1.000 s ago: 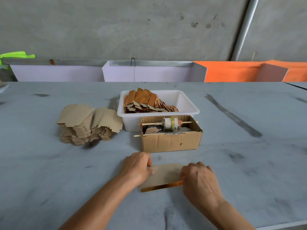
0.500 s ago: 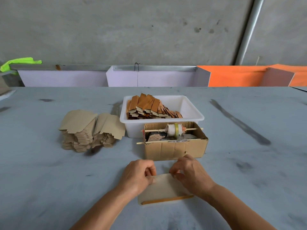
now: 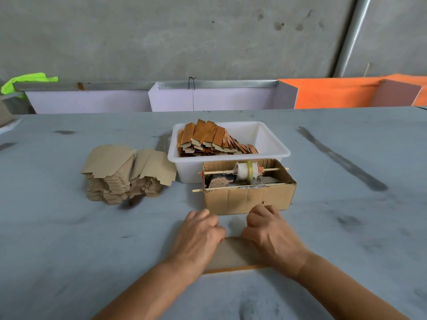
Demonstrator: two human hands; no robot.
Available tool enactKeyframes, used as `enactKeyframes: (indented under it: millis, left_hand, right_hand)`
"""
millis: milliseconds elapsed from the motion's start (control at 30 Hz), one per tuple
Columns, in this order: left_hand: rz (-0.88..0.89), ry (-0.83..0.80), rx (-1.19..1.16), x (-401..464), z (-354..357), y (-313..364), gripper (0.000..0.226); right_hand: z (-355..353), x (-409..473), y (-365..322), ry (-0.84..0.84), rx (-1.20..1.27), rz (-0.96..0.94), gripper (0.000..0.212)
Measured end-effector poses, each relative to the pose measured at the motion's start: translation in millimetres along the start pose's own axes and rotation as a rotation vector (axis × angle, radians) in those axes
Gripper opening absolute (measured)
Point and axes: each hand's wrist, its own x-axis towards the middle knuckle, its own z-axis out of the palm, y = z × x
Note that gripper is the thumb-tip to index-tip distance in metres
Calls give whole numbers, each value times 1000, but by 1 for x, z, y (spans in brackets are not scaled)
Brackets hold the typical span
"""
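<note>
we hold the card blank [image 3: 233,255] flat on the near worktop [image 3: 69,262]. the left hand [image 3: 198,236] and right hand [image 3: 270,234] each curl over its far edge, gripping it, probably to fold it evenly. the stack of blanks [image 3: 115,172] lies far left, within reach. the white tub [image 3: 261,137] likely takes finished pieces.

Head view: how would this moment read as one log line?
left hand: on cardboard piece, fingers curled at far edge | right hand: same | behind: cardboard box, white tub, flat stack
</note>
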Motion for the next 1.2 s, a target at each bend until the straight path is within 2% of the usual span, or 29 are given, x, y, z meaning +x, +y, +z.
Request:
enactKeyframes:
  millis: [67,167,267,333,400,433,500,533,600,700,800,867,933,1033,1133,1200]
  left_hand:
    - [71,-9,124,0,-8,7,5]
    - [97,-104,258,-3,-10,15,9]
    - [20,-147,228,-3,-11,25,18]
    - [-93,-208,198,0,-7,30,14]
    - [-111,-216,212,-1,3,29,26]
    - [-135,-234,219,-2,2,31,23]
    - [-103,-158,220,-8,0,30,12]
    - [-67,-137,213,-11,2,27,21]
    - [-44,-93,216,-19,6,19,24]
    - [-25,-22,199,-29,3,10,10]
    - [-73,-40,111,-39,2,8,35]
    - [-113,-97,58,-42,-1,7,40]
    - [-159,-73,-27,-45,1,6,37]
    - [-175,-106,-57,-48,-1,6,56]
    - [-129,-109,-1,-50,-2,6,39]
    - [-84,-101,10,-51,-2,5,33]
  right_hand:
    - [-1,-1,-4,-41,-82,-55,24]
    - [-5,-4,-10,-148,-151,-57,25]
    - [-6,-5,-16,-169,-108,39,21]
    - [-7,-5,-24,-184,-70,78,11]
    - [0,-5,-29,-165,-62,109,25]
    - [0,-5,-30,-163,-62,117,28]
    - [-6,-3,-29,-138,-90,125,22]
    - [-6,-6,-25,-111,-83,126,19]
    - [-2,-12,-17,-130,-29,139,19]
    - [0,-18,-10,-133,48,170,20]
    - [0,-25,-8,-43,164,242,39]
    - [2,-28,-6,-37,248,275,50]
    - [2,-34,-2,-29,353,282,42]
    - [-6,-40,0,6,565,331,34]
    - [-12,-52,-4,-101,551,262,39]
    - [-11,-59,-7,-125,540,241,31]
